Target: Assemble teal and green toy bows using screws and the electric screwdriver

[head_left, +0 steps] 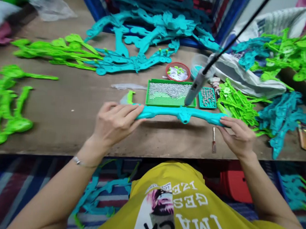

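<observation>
"Which way does it lie?"

"The curved turquoise moulded-plastic bar [183, 113] runs crosswise over the brown wooden table [65, 123], its stub facing the person."

"Hands?"

"Well apart: the left hand [116, 121] and right hand [237, 137] each grip one end."

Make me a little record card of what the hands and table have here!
Left hand: holds one end of a turquoise plastic piece
Right hand: holds its other end
Nearby: green tray of silver studs; small screwdriver
Piles: lime-green plastic pieces
Surface: wooden table
</observation>
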{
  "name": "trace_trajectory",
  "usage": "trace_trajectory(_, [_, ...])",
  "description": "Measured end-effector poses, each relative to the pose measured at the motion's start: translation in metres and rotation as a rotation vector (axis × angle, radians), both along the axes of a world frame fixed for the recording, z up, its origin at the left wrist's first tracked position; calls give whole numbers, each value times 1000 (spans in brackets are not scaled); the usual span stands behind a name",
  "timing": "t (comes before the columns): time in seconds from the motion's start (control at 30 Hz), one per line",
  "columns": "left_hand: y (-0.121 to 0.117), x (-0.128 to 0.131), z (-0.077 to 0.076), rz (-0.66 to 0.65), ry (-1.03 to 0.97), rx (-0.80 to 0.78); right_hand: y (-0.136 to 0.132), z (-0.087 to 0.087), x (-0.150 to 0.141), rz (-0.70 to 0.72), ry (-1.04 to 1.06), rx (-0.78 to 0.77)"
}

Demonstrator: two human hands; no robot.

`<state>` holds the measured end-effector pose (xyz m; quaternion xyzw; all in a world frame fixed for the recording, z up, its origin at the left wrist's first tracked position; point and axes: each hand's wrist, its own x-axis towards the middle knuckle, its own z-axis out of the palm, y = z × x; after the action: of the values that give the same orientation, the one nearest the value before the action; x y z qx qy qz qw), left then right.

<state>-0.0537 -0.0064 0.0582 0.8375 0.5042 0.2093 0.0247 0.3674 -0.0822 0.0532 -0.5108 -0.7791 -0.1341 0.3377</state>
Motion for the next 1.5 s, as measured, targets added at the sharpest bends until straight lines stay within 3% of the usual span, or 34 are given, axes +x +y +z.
trace_trajectory(0.1, [0,7,-2,-44,-1,-43,-10,-8,-4,-28,-14,-27])
trace_trajectory(0.23, [20,28,-19,-201,-9,-88,-21,-20,-8,-48,27,-31])
trace_trajectory(0.33, [31,41,-33,-246,164,-131,-31,-31,-14,-49,24,-29])
trace_trajectory(0.43, [27,43,-42,-211,285,-139,-45,-41,-21,-61,33,-78])
trace_trajectory(0.53, [12,40,-44,-171,238,-85,-57,-38,-26,-32,95,-159])
trace_trajectory(0.63, [-4,37,-43,-158,193,-52,-56,-23,-20,-24,216,-172])
trace_trajectory(0.77, [-20,26,-48,-127,203,36,-23,-10,18,-271,530,-76])
trace_trajectory(0.8, [-23,21,-52,-113,197,66,-10,-11,31,-347,607,-88])
trace_trajectory(0.87, [-28,10,-58,-71,169,109,21,-19,58,-370,683,-203])
trace_trajectory(1.03, [-44,-8,-63,54,107,84,90,-57,89,-377,273,-552])
trace_trajectory(1.2, [-57,-1,-61,256,45,145,123,-83,78,-508,-25,-552])
trace_trajectory(1.33, [-61,-5,-67,215,106,214,135,-82,65,-609,-101,-591])
trace_trajectory(1.5, [-60,-10,-66,139,183,433,145,-60,48,-757,-207,-713])
